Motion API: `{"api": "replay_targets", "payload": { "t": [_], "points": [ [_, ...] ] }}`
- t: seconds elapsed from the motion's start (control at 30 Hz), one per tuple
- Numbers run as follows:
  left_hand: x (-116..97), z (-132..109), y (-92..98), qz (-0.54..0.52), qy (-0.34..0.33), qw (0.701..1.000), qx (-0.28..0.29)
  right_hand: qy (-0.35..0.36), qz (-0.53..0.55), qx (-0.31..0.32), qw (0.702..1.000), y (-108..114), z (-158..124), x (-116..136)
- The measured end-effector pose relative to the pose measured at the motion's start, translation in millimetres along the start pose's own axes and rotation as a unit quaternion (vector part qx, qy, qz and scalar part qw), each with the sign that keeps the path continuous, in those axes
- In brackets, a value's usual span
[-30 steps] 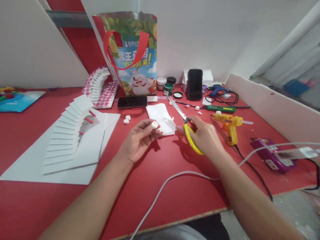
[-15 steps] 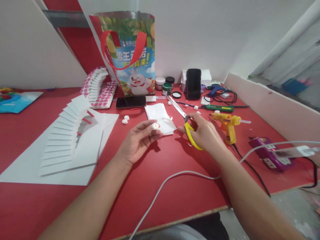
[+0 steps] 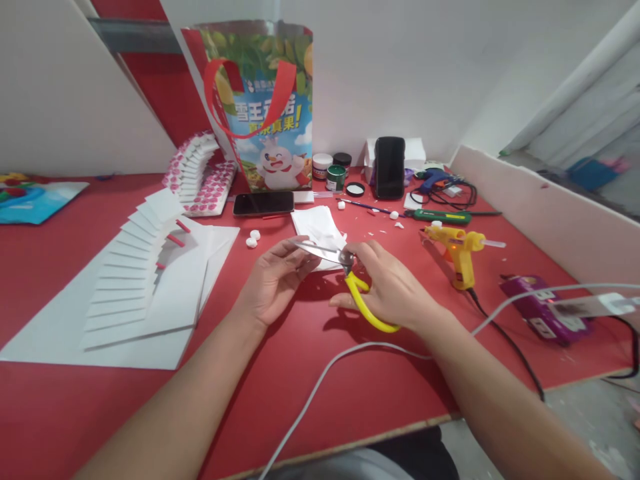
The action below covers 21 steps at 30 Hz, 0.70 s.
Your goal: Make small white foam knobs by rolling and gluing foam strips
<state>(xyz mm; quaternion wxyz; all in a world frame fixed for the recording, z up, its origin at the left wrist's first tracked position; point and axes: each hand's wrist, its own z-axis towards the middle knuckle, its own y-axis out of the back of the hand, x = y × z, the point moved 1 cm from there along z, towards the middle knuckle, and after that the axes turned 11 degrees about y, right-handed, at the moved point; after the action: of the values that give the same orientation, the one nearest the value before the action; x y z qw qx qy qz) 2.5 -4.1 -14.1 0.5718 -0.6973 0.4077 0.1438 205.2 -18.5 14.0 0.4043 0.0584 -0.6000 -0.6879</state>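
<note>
My right hand [image 3: 387, 283] grips yellow-handled scissors [image 3: 367, 313], their blades pointing left over the fingertips of my left hand [image 3: 280, 277]. The fingers of my left hand are pinched around a small white piece, now mostly hidden behind the blades. Just behind both hands lies a stack of white paper [image 3: 317, 223]. Two small white rolled pieces [image 3: 253, 239] rest on the red table to the left of the stack.
A white stepped model [image 3: 123, 273] stands on boards at left. A printed bag [image 3: 275, 113], a phone [image 3: 263, 203] and paint jars [image 3: 335, 178] are at the back. At right are a yellow glue gun [image 3: 457, 250], a purple power strip [image 3: 543, 310] and a white cable [image 3: 345, 353].
My right hand has brought the scissors left and turned them, so the blades now lie across the white piece at my left fingertips. My left hand has barely moved.
</note>
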Motion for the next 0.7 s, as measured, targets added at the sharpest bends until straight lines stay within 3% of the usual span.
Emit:
{"api": "replay_targets", "payload": {
  "t": [0.7],
  "points": [
    [0.3, -0.3, -1.0, 0.030, -0.011, 0.999, -0.006, 0.000, -0.063, -0.015, 0.998, -5.7, -1.1, 1.0]
  ]
}}
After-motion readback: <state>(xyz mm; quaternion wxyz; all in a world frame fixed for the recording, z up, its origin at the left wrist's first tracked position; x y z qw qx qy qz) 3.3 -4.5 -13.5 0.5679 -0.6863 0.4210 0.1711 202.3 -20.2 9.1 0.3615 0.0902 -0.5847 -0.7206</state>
